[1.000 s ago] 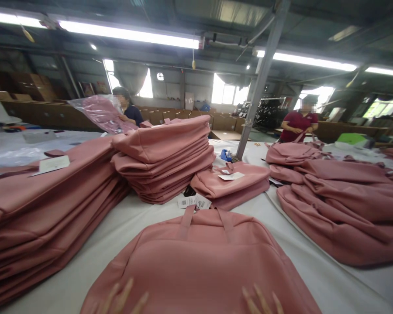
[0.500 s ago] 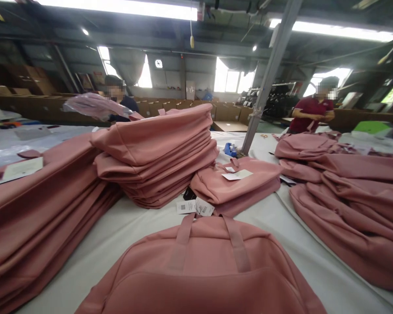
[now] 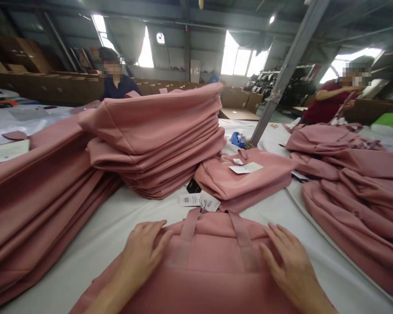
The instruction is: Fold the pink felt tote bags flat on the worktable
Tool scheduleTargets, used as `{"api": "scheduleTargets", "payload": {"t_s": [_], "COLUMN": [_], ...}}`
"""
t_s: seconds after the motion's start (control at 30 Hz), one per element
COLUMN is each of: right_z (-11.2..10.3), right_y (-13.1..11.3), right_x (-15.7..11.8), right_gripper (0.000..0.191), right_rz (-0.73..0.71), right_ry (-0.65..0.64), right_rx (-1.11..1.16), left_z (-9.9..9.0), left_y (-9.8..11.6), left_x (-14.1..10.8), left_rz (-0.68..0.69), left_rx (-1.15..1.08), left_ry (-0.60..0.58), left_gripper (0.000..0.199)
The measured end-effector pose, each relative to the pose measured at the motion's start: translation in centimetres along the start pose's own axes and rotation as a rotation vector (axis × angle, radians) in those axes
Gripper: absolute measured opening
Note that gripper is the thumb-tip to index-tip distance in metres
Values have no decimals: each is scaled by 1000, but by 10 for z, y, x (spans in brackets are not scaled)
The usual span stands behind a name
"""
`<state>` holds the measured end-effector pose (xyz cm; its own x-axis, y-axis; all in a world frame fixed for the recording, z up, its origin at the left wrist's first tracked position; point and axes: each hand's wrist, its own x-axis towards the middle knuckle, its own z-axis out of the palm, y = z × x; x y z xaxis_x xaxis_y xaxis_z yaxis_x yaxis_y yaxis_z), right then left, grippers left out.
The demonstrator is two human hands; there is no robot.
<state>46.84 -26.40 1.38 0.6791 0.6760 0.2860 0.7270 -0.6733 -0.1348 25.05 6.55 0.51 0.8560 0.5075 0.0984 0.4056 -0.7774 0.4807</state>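
Observation:
A pink bag (image 3: 216,255) with two straps lies at the bottom middle, nearest to me. On its upper left edge rests my left hand (image 3: 146,248), thumb apart from the fingers. My right hand (image 3: 288,257) lies on the upper right edge, its thumb also spread from the fingers. White paper tags (image 3: 191,199) and a black tag (image 3: 193,186) lie just beyond the straps. Behind them is a smaller flat pink bag (image 3: 249,174) with a white card on top.
Tall stacks of pink bags (image 3: 160,126) stand behind and at the left; another pile (image 3: 356,187) fills the right side. A grey post (image 3: 281,83) rises beyond the white table (image 3: 144,218). Two people (image 3: 119,83) are at the far side.
Both my hands have come into view and onto the near bag. The view has tilted down slightly. The plastic-wrapped item near the left person is no longer held up, and the right person's arms are raised.

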Motion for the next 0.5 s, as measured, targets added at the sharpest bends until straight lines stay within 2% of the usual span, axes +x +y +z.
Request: {"api": "scheduleTargets", "payload": {"t_s": [0.07, 0.13, 0.2, 0.27, 0.33, 0.43, 0.5], "right_z": [4, 11, 18, 21, 14, -14, -30], "right_y": [-8, -20, -29, -35, -39, -52, -63], "right_x": [44, 76, 92, 96, 92, 75, 57], "right_gripper": [43, 37, 26, 18, 16, 23, 34], "right_rz": [88, 135, 141, 134, 120, 67, 35], "right_ry": [-214, -372, -396, -374, -376, -431, -484], "right_rx": [9, 160, 356, 498, 607, 965, 1169], "left_z": [6, 15, 19, 13, -1, -26, -36], "left_y": [17, 34, 50, 62, 72, 78, 75], "left_x": [43, 76, 91, 88, 75, 49, 30], "left_rz": [-167, -166, -126, -97, -87, -32, 19], "left_rx": [-398, -577, -717, -856, -1087, -1422, -1450], "left_ry": [-347, -471, -494, -482, -471, -494, -541], "left_gripper": [53, 52, 46, 50, 50, 42, 41]}}
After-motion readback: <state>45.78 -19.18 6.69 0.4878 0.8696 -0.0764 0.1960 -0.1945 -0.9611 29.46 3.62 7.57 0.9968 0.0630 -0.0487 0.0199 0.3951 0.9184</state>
